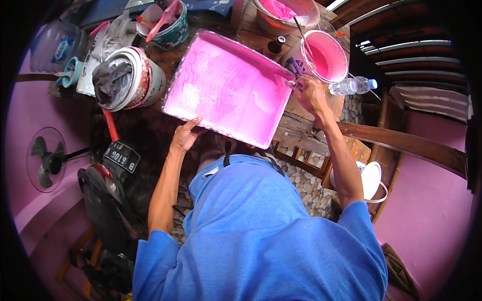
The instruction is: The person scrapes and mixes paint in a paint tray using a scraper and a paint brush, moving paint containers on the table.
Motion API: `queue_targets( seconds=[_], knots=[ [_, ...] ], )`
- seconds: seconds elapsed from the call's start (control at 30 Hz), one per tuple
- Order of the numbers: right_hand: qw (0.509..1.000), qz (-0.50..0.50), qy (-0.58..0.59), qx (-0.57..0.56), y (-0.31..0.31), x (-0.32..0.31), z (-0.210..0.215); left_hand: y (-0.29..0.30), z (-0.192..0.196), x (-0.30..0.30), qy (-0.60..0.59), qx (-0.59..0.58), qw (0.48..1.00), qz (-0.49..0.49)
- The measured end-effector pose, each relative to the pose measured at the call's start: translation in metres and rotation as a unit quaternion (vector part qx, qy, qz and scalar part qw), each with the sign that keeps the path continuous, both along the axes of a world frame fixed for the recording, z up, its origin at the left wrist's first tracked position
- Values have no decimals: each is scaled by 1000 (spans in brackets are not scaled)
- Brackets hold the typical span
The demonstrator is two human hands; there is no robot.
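A wide, shallow paint tray (226,83) coated inside with pink paint sits tilted in front of me, its dark rim smeared with paint. My left hand (186,134) grips its near left edge, the thumb over the rim and the other fingers hidden beneath. At the tray's right edge my right hand (312,95) is closed round a small, dark-tipped thing that I cannot make out. Just beyond that hand stands a bucket of pink paint (326,57) with a thin stick leaning in it. A dark bottle (274,46) is beside the bucket.
The wooden table (296,128) also bears a lidded paint pail (131,80), a patterned bucket with tools (168,30), a basin with pink cloth (286,15) and a lying plastic bottle (354,86). At left are a motorcycle (108,185) and a fan (47,158).
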State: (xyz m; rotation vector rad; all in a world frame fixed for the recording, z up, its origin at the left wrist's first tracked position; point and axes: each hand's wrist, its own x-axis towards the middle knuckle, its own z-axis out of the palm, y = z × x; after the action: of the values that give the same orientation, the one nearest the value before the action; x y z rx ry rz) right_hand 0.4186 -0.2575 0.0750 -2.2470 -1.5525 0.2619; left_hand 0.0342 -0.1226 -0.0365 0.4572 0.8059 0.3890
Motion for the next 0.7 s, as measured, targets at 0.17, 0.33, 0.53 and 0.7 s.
queue_targets(
  seconds=[0.17, 0.33, 0.53, 0.7],
  knots=[
    [992, -17, 84, -87, -2, -13, 9, -3, 1, -3, 24, -7, 1000, 4],
    [998, -23, 51, 5, -6, -7, 0, -4, 8, -1, 13, 1, 1000, 1],
    [998, -7, 57, -37, -19, -26, 3, -4, 6, -3, 10, -2, 1000, 0],
    [994, -13, 100, -35, -48, -52, 0, -6, 11, 0, 28, -6, 1000, 5]
  ],
)
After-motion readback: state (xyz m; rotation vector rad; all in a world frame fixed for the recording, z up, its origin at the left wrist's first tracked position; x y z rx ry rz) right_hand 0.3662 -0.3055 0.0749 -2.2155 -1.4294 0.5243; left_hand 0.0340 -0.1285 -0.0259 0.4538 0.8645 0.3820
